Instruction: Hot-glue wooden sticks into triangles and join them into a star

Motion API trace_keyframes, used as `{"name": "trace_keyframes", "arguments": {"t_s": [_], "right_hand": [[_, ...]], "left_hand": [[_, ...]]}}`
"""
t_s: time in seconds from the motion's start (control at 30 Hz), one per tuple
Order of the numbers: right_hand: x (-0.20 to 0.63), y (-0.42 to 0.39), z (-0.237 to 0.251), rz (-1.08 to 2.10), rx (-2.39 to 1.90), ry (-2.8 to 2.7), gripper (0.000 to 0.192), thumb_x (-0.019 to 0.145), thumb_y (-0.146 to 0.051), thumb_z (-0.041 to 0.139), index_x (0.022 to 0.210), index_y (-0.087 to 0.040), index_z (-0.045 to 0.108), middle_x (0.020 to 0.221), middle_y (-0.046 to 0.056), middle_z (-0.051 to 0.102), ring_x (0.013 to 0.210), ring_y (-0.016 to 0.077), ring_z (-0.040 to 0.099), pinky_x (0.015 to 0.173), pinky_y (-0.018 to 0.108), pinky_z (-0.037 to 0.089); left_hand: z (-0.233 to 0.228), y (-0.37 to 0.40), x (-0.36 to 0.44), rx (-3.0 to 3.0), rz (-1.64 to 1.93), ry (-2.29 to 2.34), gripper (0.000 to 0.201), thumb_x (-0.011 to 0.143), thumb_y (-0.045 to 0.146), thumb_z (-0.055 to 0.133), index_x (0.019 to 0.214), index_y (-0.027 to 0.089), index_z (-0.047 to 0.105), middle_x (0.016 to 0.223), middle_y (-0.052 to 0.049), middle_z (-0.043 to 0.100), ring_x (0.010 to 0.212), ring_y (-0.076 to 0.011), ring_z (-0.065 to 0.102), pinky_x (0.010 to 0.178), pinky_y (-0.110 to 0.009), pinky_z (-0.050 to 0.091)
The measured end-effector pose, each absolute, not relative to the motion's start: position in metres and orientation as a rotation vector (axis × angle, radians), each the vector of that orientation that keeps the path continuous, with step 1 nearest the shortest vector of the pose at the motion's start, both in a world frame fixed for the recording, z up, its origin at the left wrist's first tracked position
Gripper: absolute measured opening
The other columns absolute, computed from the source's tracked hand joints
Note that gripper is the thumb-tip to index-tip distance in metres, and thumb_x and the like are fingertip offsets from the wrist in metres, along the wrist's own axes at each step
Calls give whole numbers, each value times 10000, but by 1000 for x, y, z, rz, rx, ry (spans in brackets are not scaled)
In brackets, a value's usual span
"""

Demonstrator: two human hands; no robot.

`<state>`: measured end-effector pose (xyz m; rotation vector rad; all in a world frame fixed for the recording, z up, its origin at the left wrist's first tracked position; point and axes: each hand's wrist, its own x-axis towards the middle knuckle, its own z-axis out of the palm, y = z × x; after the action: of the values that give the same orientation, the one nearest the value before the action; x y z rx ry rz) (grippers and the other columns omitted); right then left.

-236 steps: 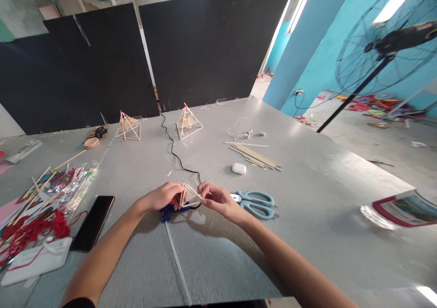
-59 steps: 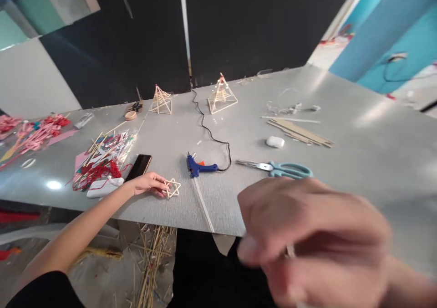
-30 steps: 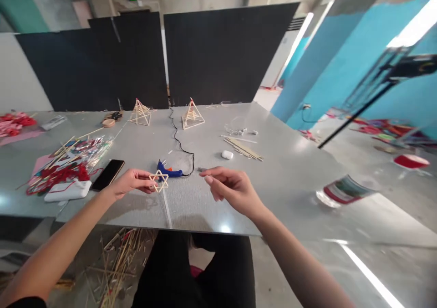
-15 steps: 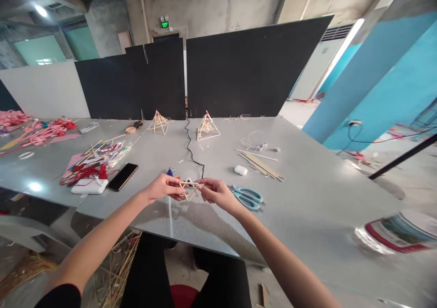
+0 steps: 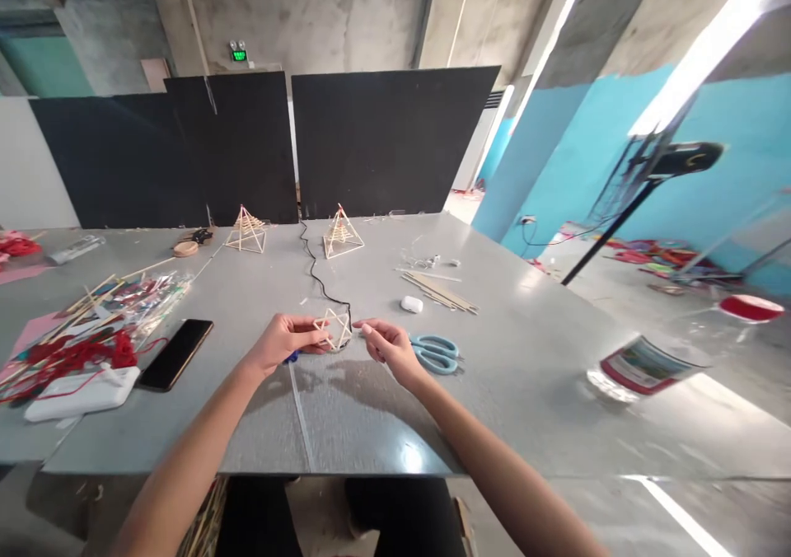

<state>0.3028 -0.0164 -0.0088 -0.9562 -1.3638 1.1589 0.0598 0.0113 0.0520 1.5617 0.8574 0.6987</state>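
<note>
My left hand (image 5: 285,340) holds a small six-pointed star made of thin wooden sticks (image 5: 334,329) upright above the grey table (image 5: 531,351). My right hand (image 5: 386,345) hovers just right of the star with thumb and forefinger pinched together; whether the fingertips touch the star I cannot tell. A blue glue gun (image 5: 292,357) lies mostly hidden under my left hand, its black cord (image 5: 314,275) running to the back of the table.
Teal scissors (image 5: 436,353) lie right of my right hand. A white earbud case (image 5: 411,304), loose sticks (image 5: 440,291), two stick pyramids (image 5: 340,234), a black phone (image 5: 176,353), red string and craft bundles (image 5: 80,334) sit around. A standing fan (image 5: 673,161) is at right.
My left hand lifted the star off the table near the phone and brought it to the centre. My right hand came in beside it, then drew slightly away from the star.
</note>
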Motion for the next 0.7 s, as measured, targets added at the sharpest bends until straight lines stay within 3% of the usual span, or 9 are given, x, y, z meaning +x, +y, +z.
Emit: {"name": "trace_keyframes", "arguments": {"t_s": [0.17,0.27,0.43,0.7], "right_hand": [[300,-19,-18,1185,-952,-1395,362,996,-501,609,1060,-148,658,683,-56,558,489,71,463,478,214,421],[299,-22,-18,1202,-948,-1389,463,906,-595,676,1025,-148,701,534,-95,417,447,69,343,454,227,289],[299,-25,-10,1216,-947,-1357,506,809,-617,746,1007,-152,747,501,-90,383,467,80,292,475,265,210],[298,-27,-10,1249,-969,-1364,477,789,-603,764,960,-158,748,500,-79,410,465,85,299,468,267,214]], "left_hand": [[45,3,61,1473,728,794,331,813,358,840,1059,142,795,949,-82,800,858,-189,757,840,-316,623],[41,3,61,1438,734,777,346,785,357,855,1064,157,810,926,-86,809,825,-180,762,820,-294,630],[42,5,61,1405,744,796,375,791,361,850,1108,168,799,992,-99,811,854,-186,774,832,-295,636],[40,-3,66,1418,689,750,324,802,351,843,1076,183,810,928,-79,811,838,-173,766,819,-284,639]]}}
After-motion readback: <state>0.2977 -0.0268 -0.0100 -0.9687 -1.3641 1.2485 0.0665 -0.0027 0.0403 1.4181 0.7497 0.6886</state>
